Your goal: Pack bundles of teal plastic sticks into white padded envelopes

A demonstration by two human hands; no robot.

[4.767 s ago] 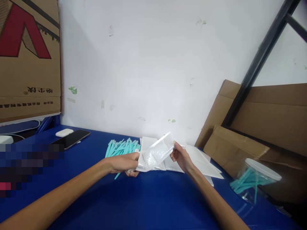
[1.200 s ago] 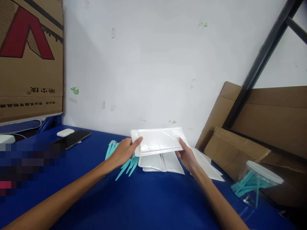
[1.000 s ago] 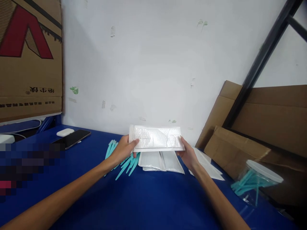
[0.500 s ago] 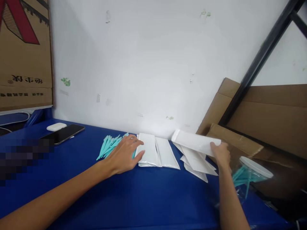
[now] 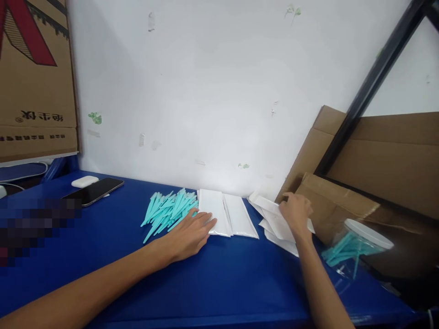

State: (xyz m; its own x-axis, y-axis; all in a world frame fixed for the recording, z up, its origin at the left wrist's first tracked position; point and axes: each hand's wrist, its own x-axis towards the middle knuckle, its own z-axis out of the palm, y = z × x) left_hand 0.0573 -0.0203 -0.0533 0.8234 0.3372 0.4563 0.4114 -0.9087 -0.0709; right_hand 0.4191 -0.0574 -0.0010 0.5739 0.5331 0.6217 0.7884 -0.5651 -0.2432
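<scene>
My left hand (image 5: pixel 190 233) lies flat with fingers stretched out, fingertips on the near end of a stack of empty white pouches (image 5: pixel 226 218) on the blue table. Just left of it is a pile of teal plastic sticks (image 5: pixel 168 211). My right hand (image 5: pixel 295 211) rests palm down, fingers curled, on a fanned pile of white pouches (image 5: pixel 274 218) at the right; the pouch it carried lies on top under the hand. Whether the fingers still grip it is unclear.
A clear tub (image 5: pixel 356 253) with a white lid holding teal sticks lies on its side at the right. Flattened cardboard (image 5: pixel 377 183) and a black metal bar (image 5: pixel 373 82) lean behind it. A phone (image 5: pixel 94 191) and white earbud case (image 5: pixel 84 181) lie at the left, under a cardboard box (image 5: pixel 34 77).
Both hands held a filled pouch up one second ago. The right hand carried it right and set it on the fanned pile; the left hand dropped onto the stack of empty pouches.
</scene>
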